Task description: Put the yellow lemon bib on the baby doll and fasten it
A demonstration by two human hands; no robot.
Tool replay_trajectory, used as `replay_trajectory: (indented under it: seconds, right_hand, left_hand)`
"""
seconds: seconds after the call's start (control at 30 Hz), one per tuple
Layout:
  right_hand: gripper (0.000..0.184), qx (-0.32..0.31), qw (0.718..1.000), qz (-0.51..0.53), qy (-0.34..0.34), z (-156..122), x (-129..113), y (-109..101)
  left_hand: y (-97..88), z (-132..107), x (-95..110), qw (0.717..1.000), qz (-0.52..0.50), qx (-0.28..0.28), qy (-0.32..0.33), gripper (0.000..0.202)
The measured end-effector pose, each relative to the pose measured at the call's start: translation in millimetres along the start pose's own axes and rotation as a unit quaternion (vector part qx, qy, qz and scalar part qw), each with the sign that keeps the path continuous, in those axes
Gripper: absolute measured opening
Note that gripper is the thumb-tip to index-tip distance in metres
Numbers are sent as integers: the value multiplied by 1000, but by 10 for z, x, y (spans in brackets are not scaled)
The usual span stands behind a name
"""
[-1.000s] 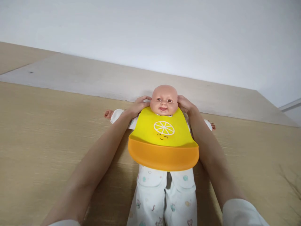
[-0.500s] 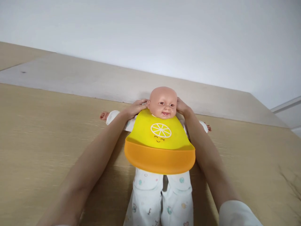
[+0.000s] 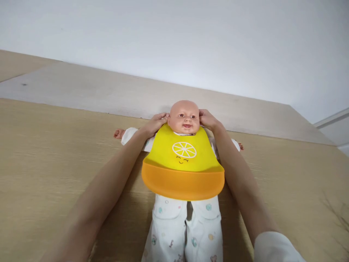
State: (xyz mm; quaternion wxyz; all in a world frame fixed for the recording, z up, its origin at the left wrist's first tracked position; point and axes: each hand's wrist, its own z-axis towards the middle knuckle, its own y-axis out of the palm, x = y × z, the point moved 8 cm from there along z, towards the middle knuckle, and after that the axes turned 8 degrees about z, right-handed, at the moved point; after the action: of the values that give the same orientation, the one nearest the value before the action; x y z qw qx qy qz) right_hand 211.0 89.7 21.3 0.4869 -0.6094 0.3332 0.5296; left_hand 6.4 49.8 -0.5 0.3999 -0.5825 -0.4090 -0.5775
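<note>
A bald baby doll (image 3: 188, 114) lies on its back in a white patterned outfit, its arms spread out to the sides. Over its chest is a yellow silicone bib (image 3: 160, 151) with a lemon slice, a smiling face and an orange catch pocket (image 3: 182, 183). My left hand (image 3: 156, 123) is closed at the bib's upper edge, beside the doll's neck. On the other side of the neck, my right hand (image 3: 208, 119) is closed too, its fingertips tucked behind the head. The neck straps and the tips of my fingers are hidden there.
The doll lies on a wooden surface (image 3: 54, 163) with a paler board strip (image 3: 109, 91) behind its head. A white wall (image 3: 174, 40) rises beyond. Thin dark branch-like marks (image 3: 336, 214) show at the lower right.
The doll's head has tilted and shifted slightly left. My right hand has come a little further into view beside it; both hands remain at the neck.
</note>
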Motion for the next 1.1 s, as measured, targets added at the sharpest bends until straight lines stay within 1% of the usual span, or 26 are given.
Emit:
replay_trajectory:
  seconds: [0.07, 0.13, 0.23, 0.33, 0.47, 0.57, 0.67, 0.9, 1.1]
  right_hand:
    - [36, -23, 1000, -2, -11, -17, -12, 14]
    - [40, -41, 999, 1, -15, -33, -20, 27]
    - [42, -67, 998, -2, -23, -49, -44, 61]
    - [40, -65, 997, -17, -26, -59, -72, 77]
    - [35, -51, 998, -41, -14, -74, -92, 94]
    - [36, -80, 995, -52, -13, -87, -104, 156]
    - [39, -100, 993, -61, -1, -89, -80, 186]
    - [35, -94, 992, -79, 11, -73, -26, 173]
    - [36, -69, 993, -97, 17, -82, -11, 148]
  left_hand:
    - [-19, -10, 39, 1000, 10, 21, 6, 43]
    - [-18, -22, 66, 999, 16, 29, -1, 41]
    - [-16, -35, 60, 999, 20, 32, -29, 46]
    - [-40, -35, 29, 997, 35, 44, -50, 53]
    - [-99, -23, 14, 993, 76, 75, -51, 52]
    - [-141, -24, 23, 988, 108, 99, -53, 50]
    - [-156, -27, 21, 984, 127, 105, -63, 47]
    - [-163, -22, 16, 980, 153, 109, -65, 43]
    - [-157, -34, 36, 976, 177, 106, -65, 43]
